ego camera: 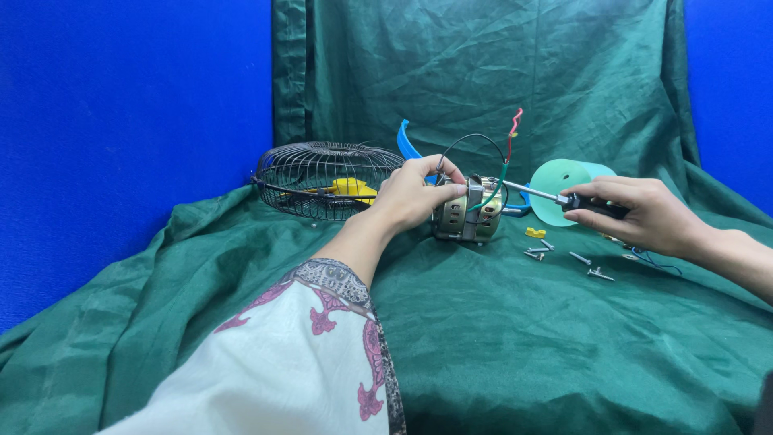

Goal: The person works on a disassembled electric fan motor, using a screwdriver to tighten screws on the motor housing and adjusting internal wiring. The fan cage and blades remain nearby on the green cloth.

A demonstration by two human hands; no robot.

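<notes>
Green cloth; left hand grips motor, right hand grips screwdriver; screws, wire cage nearby.

No packages, labels, signs or screens in view. Nothing here carries a printed face or display.

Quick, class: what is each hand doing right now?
Left hand: closed on the fan motor, steadying it.
Right hand: closed on the screwdriver, tip at the motor.
</notes>
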